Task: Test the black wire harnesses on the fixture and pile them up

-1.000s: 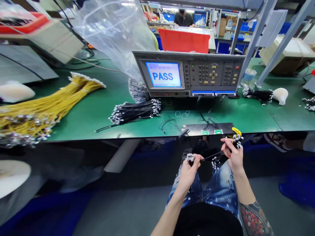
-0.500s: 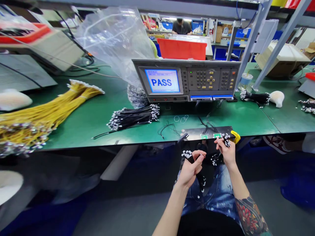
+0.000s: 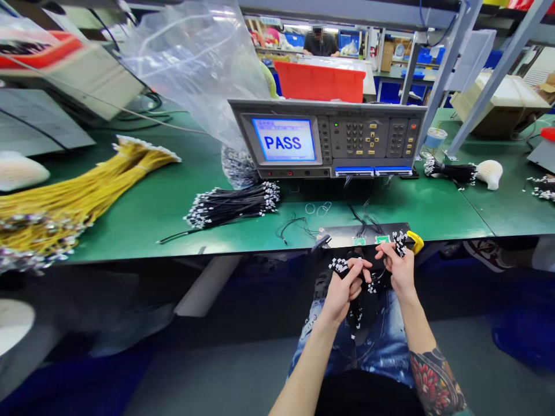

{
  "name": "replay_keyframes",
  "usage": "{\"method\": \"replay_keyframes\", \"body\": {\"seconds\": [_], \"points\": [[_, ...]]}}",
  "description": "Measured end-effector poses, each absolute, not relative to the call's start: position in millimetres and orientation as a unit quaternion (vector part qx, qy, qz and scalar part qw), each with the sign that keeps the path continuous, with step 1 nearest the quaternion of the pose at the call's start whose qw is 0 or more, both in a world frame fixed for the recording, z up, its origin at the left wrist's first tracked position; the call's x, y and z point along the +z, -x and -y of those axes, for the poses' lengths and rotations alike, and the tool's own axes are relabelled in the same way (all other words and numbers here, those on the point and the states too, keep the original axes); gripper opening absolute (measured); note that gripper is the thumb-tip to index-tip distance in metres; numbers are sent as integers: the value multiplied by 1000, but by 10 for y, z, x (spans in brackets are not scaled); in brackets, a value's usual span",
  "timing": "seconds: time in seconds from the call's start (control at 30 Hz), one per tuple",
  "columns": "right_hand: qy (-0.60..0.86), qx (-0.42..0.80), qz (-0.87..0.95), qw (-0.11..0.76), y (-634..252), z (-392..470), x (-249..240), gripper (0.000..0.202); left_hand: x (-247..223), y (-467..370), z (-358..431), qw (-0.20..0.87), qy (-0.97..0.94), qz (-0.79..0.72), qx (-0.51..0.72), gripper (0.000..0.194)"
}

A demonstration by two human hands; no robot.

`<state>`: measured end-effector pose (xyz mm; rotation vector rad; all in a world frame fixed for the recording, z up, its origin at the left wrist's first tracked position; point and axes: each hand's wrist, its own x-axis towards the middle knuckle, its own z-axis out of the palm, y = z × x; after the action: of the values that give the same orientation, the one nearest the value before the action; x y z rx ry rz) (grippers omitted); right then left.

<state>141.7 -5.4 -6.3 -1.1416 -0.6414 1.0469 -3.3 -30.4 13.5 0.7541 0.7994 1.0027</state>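
Observation:
My left hand [image 3: 346, 287] is closed around a bundle of black cables whose white connectors [image 3: 339, 265] stick out above the fist; more cable ends hang below it. My right hand [image 3: 396, 266] grips a second bundle of black cables, its white connectors [image 3: 399, 244] showing above the fingers. Both hands are just in front of the bench edge, close together. Beyond them two small green circuit boards [image 3: 359, 241] sit on a black fixture [image 3: 338, 236] with wires running back. The tester [image 3: 329, 141] behind shows PASS on its screen [image 3: 284, 140].
On the green bench [image 3: 234, 234] lie a black cable bundle [image 3: 234, 205] and a large yellow cable bundle [image 3: 95, 190] to the left. A yellow clamp handle [image 3: 415, 242] juts up at the fixture's right end. Behind the tester stands a red bin [image 3: 319, 82]; a person [image 3: 319, 43] is farther back.
My left hand has moved up and right, nearer my right hand, with its cables. The right hand stays almost in place. The screen still reads PASS.

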Motion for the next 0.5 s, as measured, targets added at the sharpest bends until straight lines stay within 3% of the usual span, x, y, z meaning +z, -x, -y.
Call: {"method": "replay_keyframes", "body": {"seconds": [0.5], "points": [[498, 480, 304, 655, -1443, 46, -163, 34, 39, -147, -7, 603, -367, -474, 526, 34]]}}
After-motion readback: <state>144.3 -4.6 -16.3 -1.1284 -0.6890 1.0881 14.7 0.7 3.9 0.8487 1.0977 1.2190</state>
